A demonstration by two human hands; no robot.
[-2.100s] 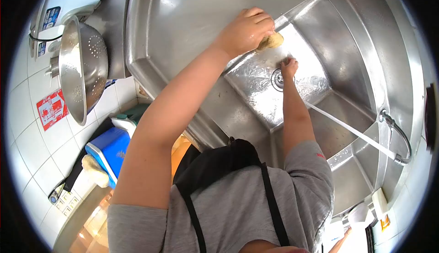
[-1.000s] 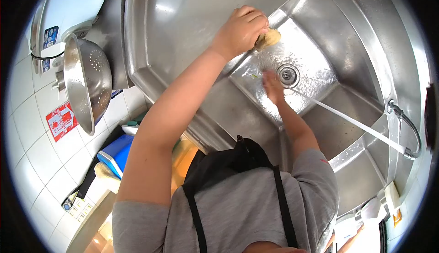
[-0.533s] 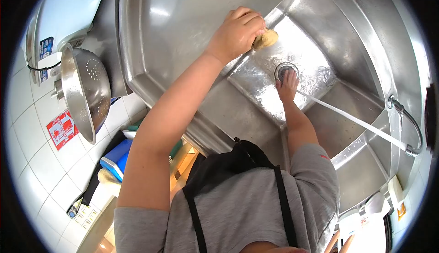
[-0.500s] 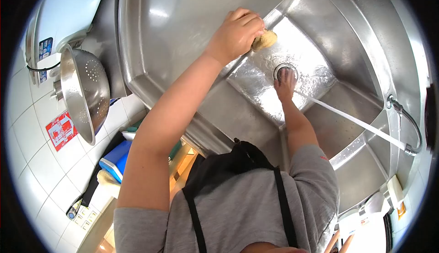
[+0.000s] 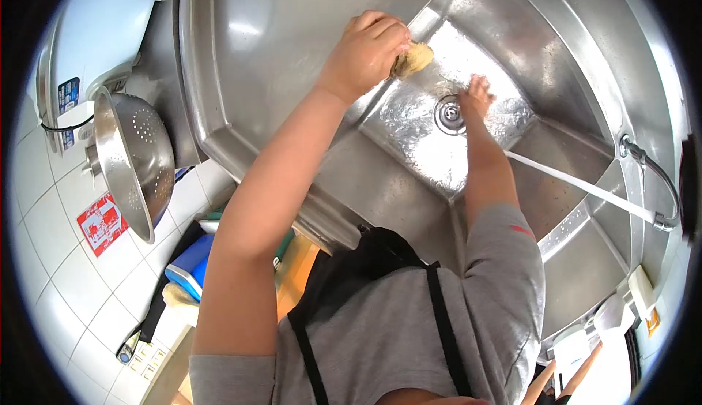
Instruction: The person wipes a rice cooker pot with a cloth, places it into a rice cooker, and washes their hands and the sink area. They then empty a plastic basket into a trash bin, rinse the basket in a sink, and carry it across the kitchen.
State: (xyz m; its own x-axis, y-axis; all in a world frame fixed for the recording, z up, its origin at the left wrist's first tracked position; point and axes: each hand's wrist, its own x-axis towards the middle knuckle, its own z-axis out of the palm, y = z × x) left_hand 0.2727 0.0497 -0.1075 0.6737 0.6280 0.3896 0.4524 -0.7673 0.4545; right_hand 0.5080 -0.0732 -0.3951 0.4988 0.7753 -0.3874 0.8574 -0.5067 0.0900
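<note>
My left hand (image 5: 365, 54) is closed around a yellowish sponge (image 5: 412, 60), held above the near left edge of the sink basin (image 5: 541, 145). Deep in the basin, my right hand (image 5: 477, 98) has its fingers apart and somewhat blurred, with nothing visible in it. It is beside the round drain (image 5: 450, 114), above the wet, shiny bottom. A stream of water (image 5: 578, 180) shoots from the faucet (image 5: 664, 218) on the right and passes behind my right forearm.
On the left, a perforated metal colander (image 5: 139, 156) hangs by a white tiled wall (image 5: 69, 277). A blue container (image 5: 189, 266) sits low on the left. Steel drainboard (image 5: 278, 46) adjoins the basin. At lower right, another person's arms (image 5: 581, 368) show.
My right hand has moved off the drain, upward and to the right in the view, uncovering it. My left hand still holds the sponge, slightly further left in view.
</note>
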